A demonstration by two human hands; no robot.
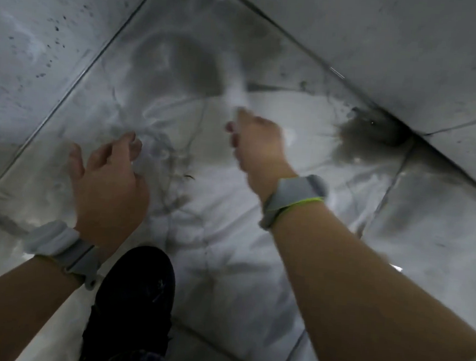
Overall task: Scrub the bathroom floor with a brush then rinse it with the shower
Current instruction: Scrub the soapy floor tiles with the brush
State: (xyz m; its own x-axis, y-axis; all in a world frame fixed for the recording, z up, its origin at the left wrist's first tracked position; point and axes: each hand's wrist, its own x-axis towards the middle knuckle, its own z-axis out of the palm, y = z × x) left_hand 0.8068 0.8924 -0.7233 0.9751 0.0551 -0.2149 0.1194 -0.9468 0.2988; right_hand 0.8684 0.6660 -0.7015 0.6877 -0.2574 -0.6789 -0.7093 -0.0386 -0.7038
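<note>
Both bare forearms reaching forward and down. Left hand [109,176] open, fingers spread and loosely bent, palm down, holding nothing. Right hand [258,146] further forward, fingers curled in a grip, blurred. Grey band [57,248] round left wrist, another [295,196] round right.

Single head view, steeply downward, close over floor [241,237]; motion-blurred, perhaps tilted.

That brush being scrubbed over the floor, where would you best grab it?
By the pale handle, as the right hand does now: fingers wrapped round its near end, coming from above. The blurred dark head sits low on the wet floor, so the handle rises toward the person.
</note>
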